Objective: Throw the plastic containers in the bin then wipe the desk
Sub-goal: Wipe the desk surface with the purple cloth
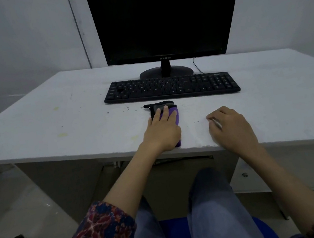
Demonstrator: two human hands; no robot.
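My left hand (pixel 163 131) lies flat with straight fingers on a purple and grey cloth (pixel 174 114) near the front edge of the white desk (pixel 51 124). Part of the cloth shows beyond the fingertips and at the desk edge under the wrist. My right hand (pixel 229 126) rests on the desk to the right, its fingers loosely curled; a thin pale object shows by the knuckles. No plastic container or bin is in view.
A black keyboard (pixel 170 87) lies just behind the cloth, with a dark monitor (pixel 163 16) on its stand behind it. Yellowish stains (pixel 62 134) and small dark specks mark the left half of the desk. My knees sit under the desk front.
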